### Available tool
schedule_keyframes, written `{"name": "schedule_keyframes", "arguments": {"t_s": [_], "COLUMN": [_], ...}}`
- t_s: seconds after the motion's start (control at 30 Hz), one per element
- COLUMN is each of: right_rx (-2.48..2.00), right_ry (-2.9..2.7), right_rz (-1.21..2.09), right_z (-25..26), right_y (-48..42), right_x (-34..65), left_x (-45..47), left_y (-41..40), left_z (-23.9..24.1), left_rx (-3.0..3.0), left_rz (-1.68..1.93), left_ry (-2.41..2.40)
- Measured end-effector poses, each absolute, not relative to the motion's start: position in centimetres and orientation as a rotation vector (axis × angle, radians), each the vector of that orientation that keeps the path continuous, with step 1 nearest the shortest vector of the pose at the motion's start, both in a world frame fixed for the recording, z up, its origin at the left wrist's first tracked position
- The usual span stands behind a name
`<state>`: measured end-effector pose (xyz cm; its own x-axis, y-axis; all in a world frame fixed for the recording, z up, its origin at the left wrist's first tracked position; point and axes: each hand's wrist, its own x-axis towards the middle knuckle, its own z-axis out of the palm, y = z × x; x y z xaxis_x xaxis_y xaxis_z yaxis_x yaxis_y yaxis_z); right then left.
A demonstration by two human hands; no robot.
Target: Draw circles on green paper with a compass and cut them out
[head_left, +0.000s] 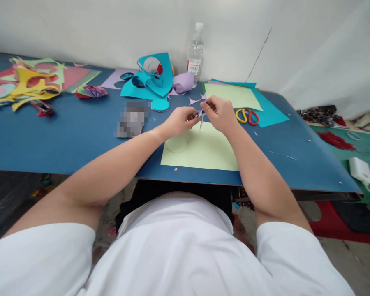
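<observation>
Over a pale green sheet of paper [203, 148], my two hands meet at a small drawing compass [201, 121] with metal legs and blue parts. Its upper part is pinched by my right hand [218, 113]. My left hand [181, 121] is closed at its left side, fingertips against a blue part; the fingers hide some of the tool. One leg points down toward the sheet, but I cannot tell if it touches. A thin pencil-like circle [176, 144] is drawn on the sheet's left side, below my left hand.
Yellow and red-handled scissors [247, 116] lie right of my right hand. A phone-like, blurred object [132, 119] and cut blue discs [160, 105] lie left. Behind are blue paper scraps [148, 80], a water bottle [195, 55] and stacked sheets [234, 95]. Yellow offcuts [33, 84] lie far left.
</observation>
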<state>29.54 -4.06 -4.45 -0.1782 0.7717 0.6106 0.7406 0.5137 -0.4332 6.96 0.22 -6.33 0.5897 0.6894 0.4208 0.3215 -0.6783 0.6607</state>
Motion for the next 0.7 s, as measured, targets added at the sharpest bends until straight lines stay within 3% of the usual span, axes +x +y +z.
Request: {"name": "schedule_keyframes", "arguments": {"t_s": [0.37,0.7], "right_rx": [-1.123,-1.123], "right_ry": [-1.882,-1.856], "right_rz": [0.272,0.282], "right_z": [-5.7,-5.9], "right_y": [-3.8,-3.7], "right_x": [29.5,29.3], "left_x": [6.6,6.5], "left_y": [0.7,1.0], "left_z": [-6.7,-7.0], "left_rx": [2.268,2.202], "left_rz": [0.946,0.773], "left_ry": [0.803,0.832]}}
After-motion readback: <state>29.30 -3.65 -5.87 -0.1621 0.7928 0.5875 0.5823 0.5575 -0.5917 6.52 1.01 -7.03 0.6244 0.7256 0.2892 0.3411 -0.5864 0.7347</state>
